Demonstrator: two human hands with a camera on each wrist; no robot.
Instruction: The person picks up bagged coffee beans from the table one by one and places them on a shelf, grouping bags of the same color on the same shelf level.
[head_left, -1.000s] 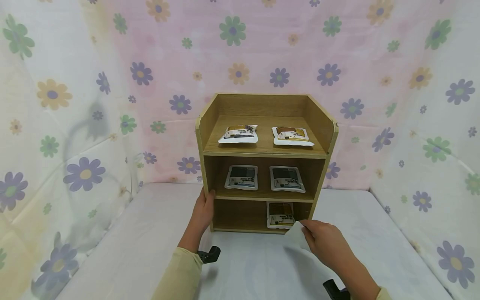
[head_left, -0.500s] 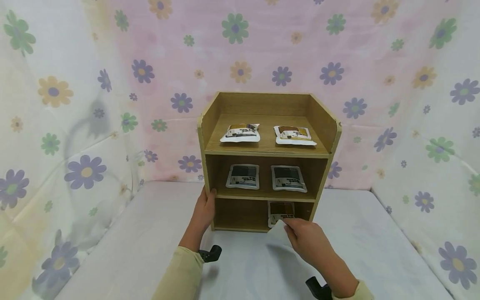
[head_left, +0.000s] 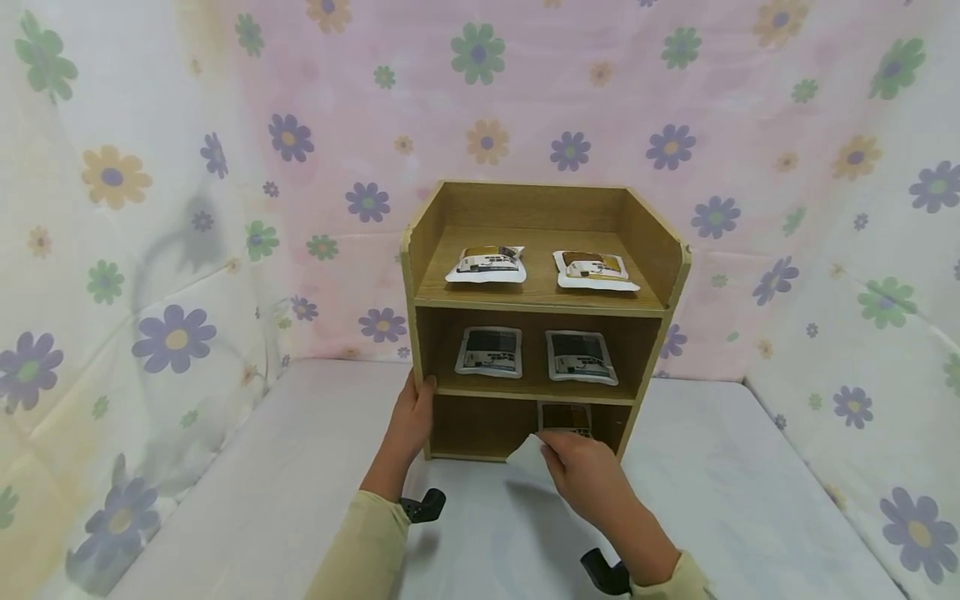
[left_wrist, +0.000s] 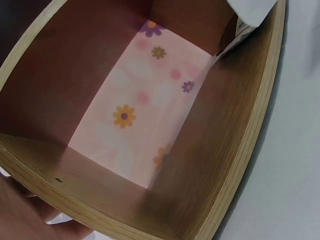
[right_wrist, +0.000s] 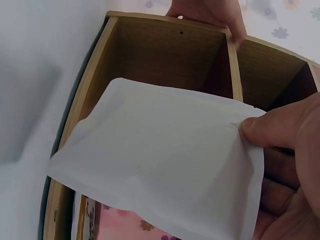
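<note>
A wooden three-tier shelf (head_left: 536, 305) stands on the table. My left hand (head_left: 411, 417) grips its left side panel near the bottom, with the thumb at the front edge. My right hand (head_left: 588, 479) pinches a flat white pouch (right_wrist: 165, 155) by one edge, in front of the bottom compartment. Only the pouch's plain white side shows in the right wrist view. Behind the right hand, another pouch (head_left: 564, 417) with a brown and yellow front stands on the right of the bottom tier, partly hidden. The left of that compartment holds no pouch in the left wrist view.
Two white pouches with brown-yellow labels, left (head_left: 487, 265) and right (head_left: 595, 271), lie on the top tier. The middle tier holds two dark-fronted pouches, left (head_left: 489, 352) and right (head_left: 581, 357). Flowered cloth (head_left: 525, 92) hangs behind and beside the white-covered table (head_left: 300, 467).
My right hand has carried the white pouch leftward across the front of the bottom tier, covering more of the pouch standing there. My left hand keeps its grip on the shelf.
</note>
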